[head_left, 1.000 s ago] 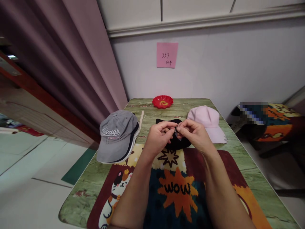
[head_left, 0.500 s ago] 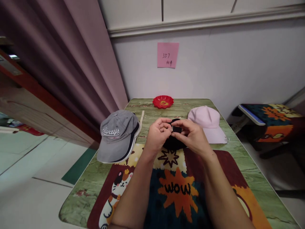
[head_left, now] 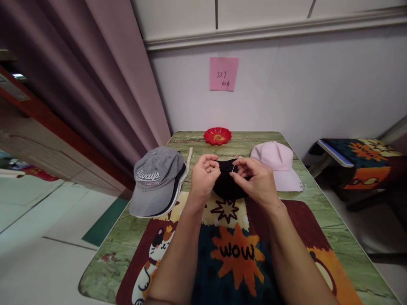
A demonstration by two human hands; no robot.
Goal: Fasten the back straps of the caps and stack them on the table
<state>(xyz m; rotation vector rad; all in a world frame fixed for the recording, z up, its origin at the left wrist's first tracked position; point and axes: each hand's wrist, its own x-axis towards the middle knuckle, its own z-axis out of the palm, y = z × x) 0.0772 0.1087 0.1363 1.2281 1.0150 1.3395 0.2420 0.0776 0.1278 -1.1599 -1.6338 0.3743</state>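
A black cap (head_left: 226, 186) is between my hands over the middle of the table, its back strap turned toward me. My left hand (head_left: 205, 176) is closed on the strap's left side, fingers curled. With thumb and forefinger, my right hand (head_left: 254, 176) pinches the strap's other side at a thin, shiny buckle (head_left: 233, 168). The hands are a short way apart, with black fabric showing between them. Part of the cap is hidden behind my fingers.
Left of my hands lies a stack of caps with a grey cap (head_left: 157, 180) on top. A pink cap (head_left: 275, 163) sits on the right. Behind is a red scalloped dish (head_left: 218, 136). A patterned mat (head_left: 237, 254) covers the table's (head_left: 101, 262) front; a wall stands behind.
My left hand has moved left, away from my right hand, and the strap between them is drawn wider. The buckle has shifted slightly right with my right fingers. The other caps have stayed put.
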